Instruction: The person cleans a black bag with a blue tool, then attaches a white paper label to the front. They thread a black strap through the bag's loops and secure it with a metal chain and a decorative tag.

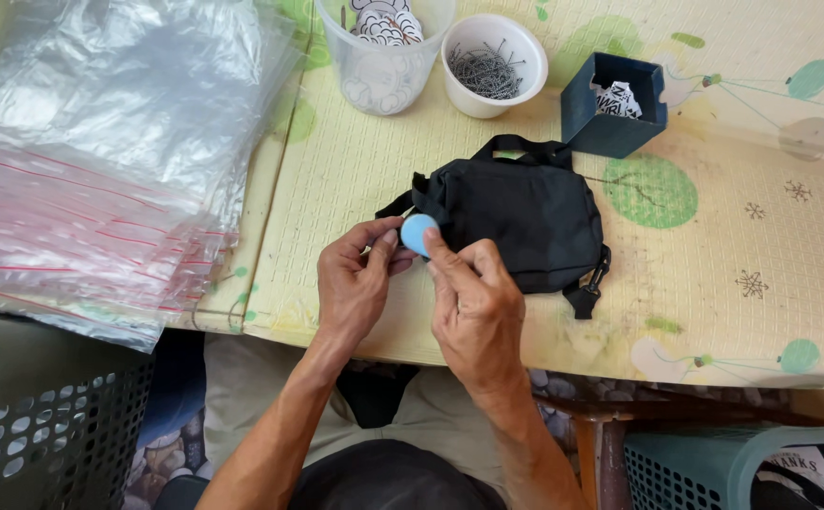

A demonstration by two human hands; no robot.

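Together, left hand (355, 283) and right hand (473, 307) pinch round pale-blue disc (418, 233), touching black pouch (520, 222)

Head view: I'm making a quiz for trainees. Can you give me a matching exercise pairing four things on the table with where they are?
Things:
1. round light-blue disc
2. small black fabric bag
3. white bowl of small metal pins
4. stack of clear plastic zip bags

Places:
A. table's far edge, beside a clear cup
B. between both hands' fingertips
C. far left
D. table's middle, behind the hands

Pairs: 1-B, 2-D, 3-A, 4-C
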